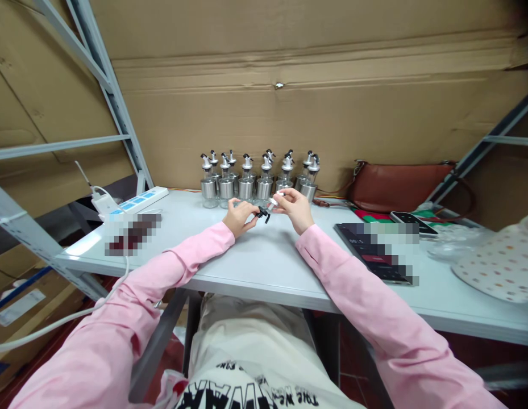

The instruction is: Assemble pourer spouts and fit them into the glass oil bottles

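Both of my hands meet over the middle of a pale grey table (267,261). My left hand (239,216) is closed in a pinch on a small black part (262,213). My right hand (294,207) is closed on a small white and silver pourer piece (275,200) held right against the black part. Just behind my hands stands a group of several small glass bottles with steel sleeves and pourer spouts (257,176), in rows near the cardboard wall.
A white power strip with blue switches (133,203) lies at the back left, its cable hanging off the edge. A brown leather bag (398,184) rests at the back right. A phone (412,221), a dark tablet (366,250) and a dotted white object (498,261) sit on the right.
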A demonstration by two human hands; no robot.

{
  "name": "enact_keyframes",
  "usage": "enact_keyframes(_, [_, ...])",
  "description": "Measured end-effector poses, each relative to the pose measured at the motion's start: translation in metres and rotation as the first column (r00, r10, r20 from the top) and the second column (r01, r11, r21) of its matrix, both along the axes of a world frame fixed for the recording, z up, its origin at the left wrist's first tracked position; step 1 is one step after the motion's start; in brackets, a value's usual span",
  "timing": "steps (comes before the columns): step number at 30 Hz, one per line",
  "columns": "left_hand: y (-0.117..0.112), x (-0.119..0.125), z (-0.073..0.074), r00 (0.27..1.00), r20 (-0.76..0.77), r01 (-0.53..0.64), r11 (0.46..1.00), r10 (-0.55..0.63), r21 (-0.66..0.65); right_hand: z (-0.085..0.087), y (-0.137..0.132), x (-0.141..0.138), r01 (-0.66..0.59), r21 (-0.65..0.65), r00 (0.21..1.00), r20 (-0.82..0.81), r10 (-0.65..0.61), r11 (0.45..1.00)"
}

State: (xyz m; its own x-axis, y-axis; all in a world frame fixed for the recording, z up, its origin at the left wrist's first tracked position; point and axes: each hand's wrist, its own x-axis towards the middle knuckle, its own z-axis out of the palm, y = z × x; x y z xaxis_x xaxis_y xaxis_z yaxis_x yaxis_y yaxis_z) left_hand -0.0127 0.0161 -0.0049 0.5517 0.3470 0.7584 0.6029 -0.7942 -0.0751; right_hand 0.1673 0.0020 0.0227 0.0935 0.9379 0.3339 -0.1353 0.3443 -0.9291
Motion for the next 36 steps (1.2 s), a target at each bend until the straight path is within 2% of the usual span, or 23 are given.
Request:
enact_keyframes(6, [0.0, 0.001, -0.001, 0.999, -0.04, 0.002, 1.0, -0.003, -0.019, 0.0, -0.003, -0.006, -0.017, 0.079, 1.0, 0.0, 0.018, 0.997])
enact_keyframes(21, [0.002, 0.0, -0.004, 0.997, 0.021, 0.074, 0.988, -0.078, 0.137, -0.003, -0.004, -0.011, -0.015, 0.111, 0.995, 0.096, 0.004, 0.994])
enact_keyframes(30, [0.003, -0.002, -0.003, 1.0, 0.0, 0.015, 0.994, -0.015, 0.107, -0.002, -0.007, -0.013, -0.042, 0.068, 0.993, 0.115, 0.034, 0.997])
enact_keyframes(36, [0.004, -0.003, -0.007, 0.999, -0.028, -0.027, 0.994, 0.03, 0.102, -0.003, -0.006, -0.012, -0.084, 0.08, 0.979, 0.194, 0.067, 0.993])
